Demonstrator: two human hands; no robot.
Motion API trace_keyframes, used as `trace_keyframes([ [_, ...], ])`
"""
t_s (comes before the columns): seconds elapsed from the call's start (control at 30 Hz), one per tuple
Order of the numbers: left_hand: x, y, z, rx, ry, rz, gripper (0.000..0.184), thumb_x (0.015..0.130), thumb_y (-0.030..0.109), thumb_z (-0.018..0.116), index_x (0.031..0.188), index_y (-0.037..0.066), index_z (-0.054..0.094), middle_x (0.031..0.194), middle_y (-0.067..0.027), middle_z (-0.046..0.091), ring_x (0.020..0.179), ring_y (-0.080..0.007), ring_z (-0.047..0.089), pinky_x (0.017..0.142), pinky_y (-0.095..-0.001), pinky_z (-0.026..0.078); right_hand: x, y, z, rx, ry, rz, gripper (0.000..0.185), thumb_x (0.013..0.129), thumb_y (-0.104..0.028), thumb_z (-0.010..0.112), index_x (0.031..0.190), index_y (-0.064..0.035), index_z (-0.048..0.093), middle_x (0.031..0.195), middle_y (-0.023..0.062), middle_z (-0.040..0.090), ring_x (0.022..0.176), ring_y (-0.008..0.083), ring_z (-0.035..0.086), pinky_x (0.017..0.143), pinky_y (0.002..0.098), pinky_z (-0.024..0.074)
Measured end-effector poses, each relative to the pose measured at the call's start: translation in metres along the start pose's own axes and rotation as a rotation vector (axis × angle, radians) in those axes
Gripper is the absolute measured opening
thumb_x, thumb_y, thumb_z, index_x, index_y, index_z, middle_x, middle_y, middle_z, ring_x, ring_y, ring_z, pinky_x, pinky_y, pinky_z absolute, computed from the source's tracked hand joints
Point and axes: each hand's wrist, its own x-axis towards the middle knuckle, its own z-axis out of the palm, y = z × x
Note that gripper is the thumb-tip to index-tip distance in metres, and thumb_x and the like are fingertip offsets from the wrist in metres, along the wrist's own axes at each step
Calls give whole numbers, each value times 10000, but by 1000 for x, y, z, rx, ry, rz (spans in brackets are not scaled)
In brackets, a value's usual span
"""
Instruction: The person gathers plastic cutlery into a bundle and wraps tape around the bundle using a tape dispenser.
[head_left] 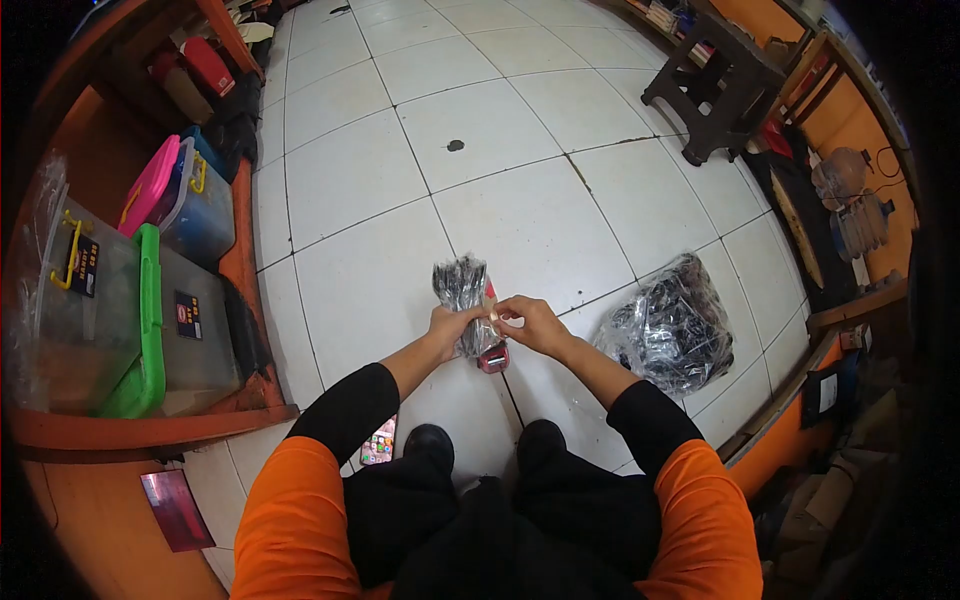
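Note:
My left hand [452,330] is wrapped round a bundle in shiny clear plastic [460,282], dark and silvery inside, held above the floor tiles between my feet. At the bundle's right side my right hand [535,326] is closed in a pinch, its fingertips meeting near my left thumb. What they pinch is too small to make out. Just below the bundle sits a small red object [493,359] with a pale top part; its kind is unclear. A larger clear plastic bag [672,325] with black contents lies on the floor to the right.
A phone with a lit screen [379,441] lies by my left foot. On the left, a shelf holds a lidded bin with a green rim [150,310] and a box with a pink lid [152,185]. A dark plastic stool [715,85] stands at the back right.

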Motion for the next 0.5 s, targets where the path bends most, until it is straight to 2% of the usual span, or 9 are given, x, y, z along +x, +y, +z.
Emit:
trace_keyframes([
  [0.07, 0, 1, 1, -8, 30, 17, 255, 736, 58, 726, 948, -33, 617, 838, -115, 655, 679, -223, 673, 595, -364, 582, 2, -1, -1, -54, -24, -22, 246, 811, -118, 687, 1023, -3, 639, 947, 148, 671, 854, 229, 674, 799, 321, 538],
  [0.27, 4, -2, -1, 57, 34, 8, 218, 740, 66, 717, 921, -9, 621, 817, -100, 654, 670, -202, 666, 587, -347, 574, 7, 3, -3, -9, -48, -54, 243, 805, -114, 686, 1017, -5, 641, 908, 141, 681, 847, 233, 681, 794, 324, 537],
  [0.37, 4, -1, -3, 80, 25, -32, 288, 746, 92, 722, 1002, -2, 630, 908, -94, 660, 770, -192, 668, 666, -338, 576, 9, 4, -4, -14, -63, -65, 232, 807, -107, 681, 1013, -7, 643, 901, 139, 683, 835, 233, 683, 782, 325, 539],
  [0.5, 10, -4, -7, 130, 32, -11, 281, 748, 95, 722, 996, -3, 632, 911, -91, 662, 767, -187, 668, 660, -337, 572, 8, 3, -1, -15, -40, -81, 216, 813, -104, 675, 1004, -7, 648, 888, 138, 685, 830, 232, 683, 753, 322, 542],
])
